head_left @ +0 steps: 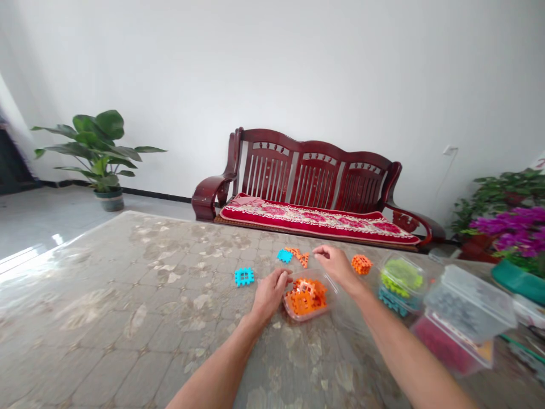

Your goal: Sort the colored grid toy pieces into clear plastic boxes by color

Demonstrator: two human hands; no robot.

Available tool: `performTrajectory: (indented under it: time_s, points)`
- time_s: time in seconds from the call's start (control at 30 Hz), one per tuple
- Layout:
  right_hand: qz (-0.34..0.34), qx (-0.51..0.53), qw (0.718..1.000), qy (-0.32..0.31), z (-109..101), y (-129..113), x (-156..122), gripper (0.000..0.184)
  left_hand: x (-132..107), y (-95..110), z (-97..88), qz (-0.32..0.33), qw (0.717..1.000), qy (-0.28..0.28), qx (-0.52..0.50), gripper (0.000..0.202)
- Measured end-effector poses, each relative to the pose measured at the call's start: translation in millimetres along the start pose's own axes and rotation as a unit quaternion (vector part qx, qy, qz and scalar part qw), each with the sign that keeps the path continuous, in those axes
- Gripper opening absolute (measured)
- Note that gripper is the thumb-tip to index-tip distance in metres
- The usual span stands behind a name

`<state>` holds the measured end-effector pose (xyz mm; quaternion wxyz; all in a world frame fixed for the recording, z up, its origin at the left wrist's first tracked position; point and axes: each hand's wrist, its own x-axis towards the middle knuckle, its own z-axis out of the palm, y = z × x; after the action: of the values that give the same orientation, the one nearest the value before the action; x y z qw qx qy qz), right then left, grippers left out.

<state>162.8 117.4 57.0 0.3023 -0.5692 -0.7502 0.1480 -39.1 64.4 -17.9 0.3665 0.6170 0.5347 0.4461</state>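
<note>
Two forearms [232,352], left fingers [284,273] at one tub [303,319], right fingers [324,249] near two orange triangles [304,261], grips unclear

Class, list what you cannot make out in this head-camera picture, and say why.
Whether the bare right hand pinches anything: fingertips too small and blurred, head view.
Bottom of the orange plastic block pile in the clear plastic tub: hidden by upper pieces, head view.
Shapes inside the upper translucent plastic box: blurred through its wall, head view.
Purple flowers: cut off by the head view's right edge.
</note>
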Motion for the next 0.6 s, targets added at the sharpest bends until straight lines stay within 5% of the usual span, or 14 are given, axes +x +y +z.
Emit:
performTrajectory:
  time_s: [0.17,0.43,0.6]
  points:
    - [-0.026,-0.102,0.99,-0.097,16,33,33,0.039,-1,-2,1.2,0.01,0.999,-0.015,-0.04,0.039]
    - [-0.042,-0.127,0.979,-0.156,37,41,47,0.05,1,-5,1.9,0.008,1.0,-0.02,-0.018,0.038]
    - [-0.017,-0.125,0.98,-0.155,35,48,49,0.026,1,-5,1.3,-0.002,1.0,-0.021,0.008,0.04]
